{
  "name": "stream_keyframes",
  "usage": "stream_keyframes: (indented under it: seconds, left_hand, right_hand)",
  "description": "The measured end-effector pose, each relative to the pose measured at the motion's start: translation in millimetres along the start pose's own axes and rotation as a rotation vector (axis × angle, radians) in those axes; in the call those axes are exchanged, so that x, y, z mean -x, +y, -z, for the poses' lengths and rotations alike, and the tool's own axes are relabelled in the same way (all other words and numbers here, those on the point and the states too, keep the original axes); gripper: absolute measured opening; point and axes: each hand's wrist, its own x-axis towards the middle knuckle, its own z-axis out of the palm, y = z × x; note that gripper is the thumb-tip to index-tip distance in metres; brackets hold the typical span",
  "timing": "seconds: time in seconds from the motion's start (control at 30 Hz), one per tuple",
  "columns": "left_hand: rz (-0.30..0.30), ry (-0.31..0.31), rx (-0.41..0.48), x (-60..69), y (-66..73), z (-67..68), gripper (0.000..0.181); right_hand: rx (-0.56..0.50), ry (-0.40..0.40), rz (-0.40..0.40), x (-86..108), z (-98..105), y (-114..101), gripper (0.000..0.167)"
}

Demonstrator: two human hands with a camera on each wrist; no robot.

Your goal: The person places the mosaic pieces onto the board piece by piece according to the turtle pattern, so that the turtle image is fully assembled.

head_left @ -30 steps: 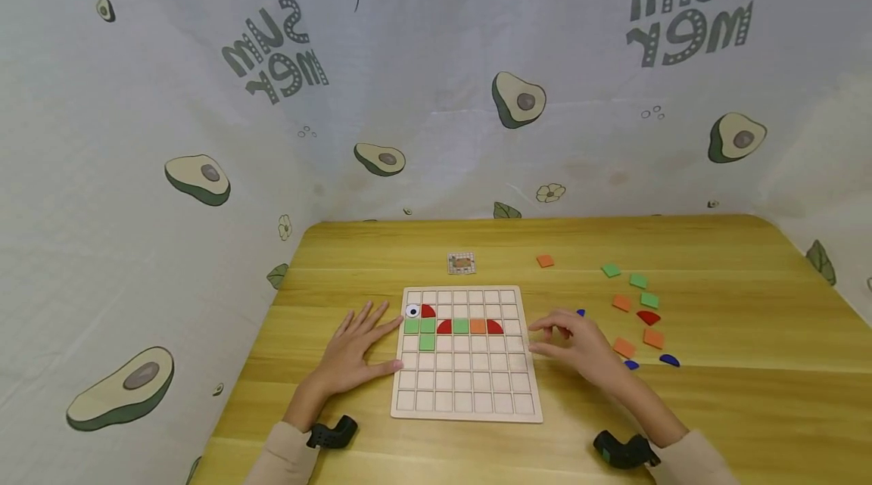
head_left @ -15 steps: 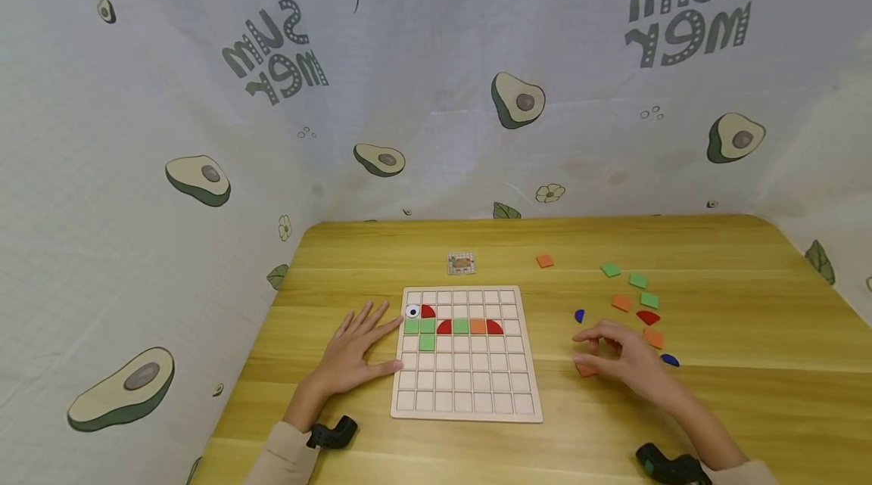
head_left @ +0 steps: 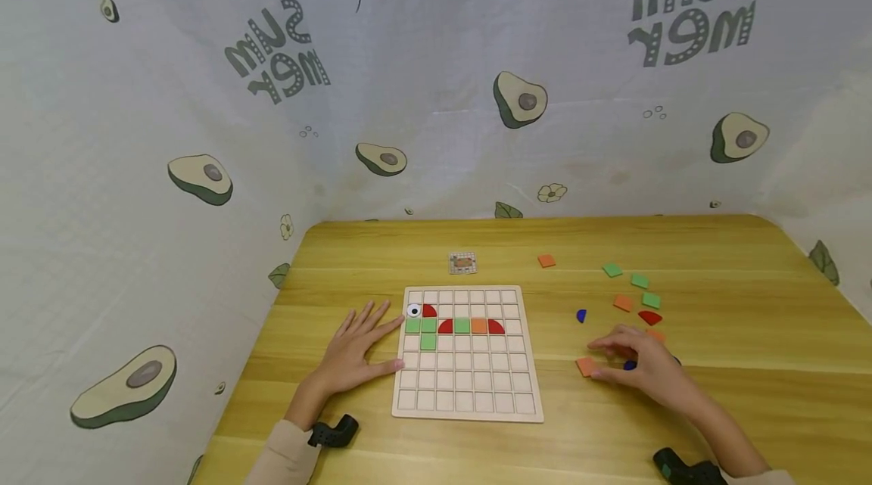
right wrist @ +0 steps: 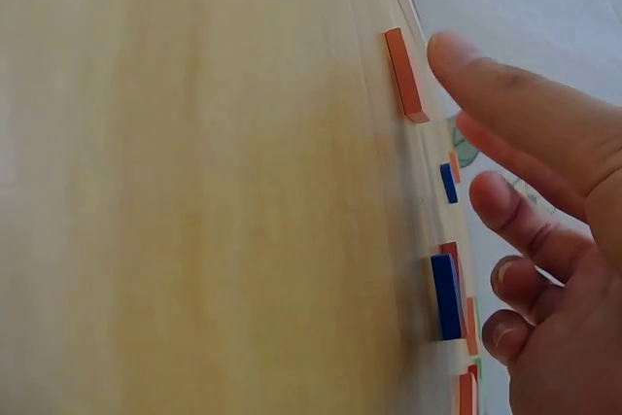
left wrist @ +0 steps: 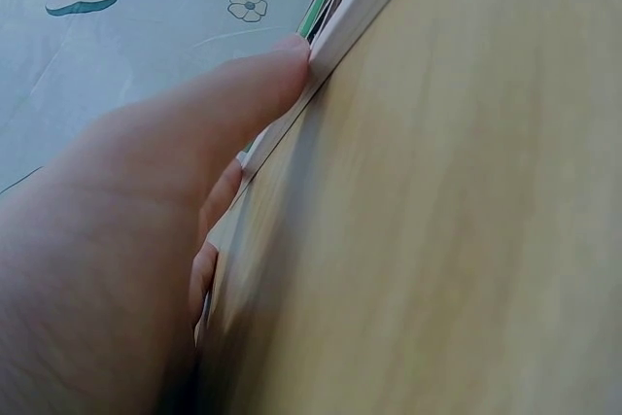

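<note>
My left hand (head_left: 354, 352) lies spread on the table, its thumb and fingertips touching the left edge of the wooden grid board (head_left: 470, 398). In the right part of the table, my right hand (head_left: 643, 368) hovers with loosely bent fingers and holds nothing. Its thumb is close to an orange square tile (head_left: 584, 367); in the right wrist view a small gap parts the thumb from that orange tile (right wrist: 406, 75). A blue half-round piece (head_left: 630, 365) shows below the hand. On the board are an eye piece (head_left: 413, 310) and several green, red and orange pieces.
A small picture card (head_left: 462, 262) lies behind the board. Loose pieces are scattered at the right: green squares (head_left: 650, 300), orange squares (head_left: 623, 303), a red quarter-round piece (head_left: 650, 317) and a blue half-round piece (head_left: 581, 315). A printed cloth (head_left: 436, 167) hangs behind the table.
My right hand has gone from the board's right edge out to the right. One orange tile now lies nearer the board than a second ago. The left hand stays put.
</note>
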Motion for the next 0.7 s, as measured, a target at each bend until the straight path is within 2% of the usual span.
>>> stream_keyframes:
  seconds: [0.27, 0.7]
  left_hand:
    - [0.002, -0.006, 0.003, -0.5, -0.5, 0.6, 0.078]
    - [0.0, -0.006, -0.001, -0.6, 0.6, 1.2, 0.078]
  right_hand:
    - [0.055, -0.038, -0.027, 0.1, -1.3, 5.0, 0.03]
    - [0.052, -0.044, 0.027, -0.6, -2.0, 5.1, 0.025]
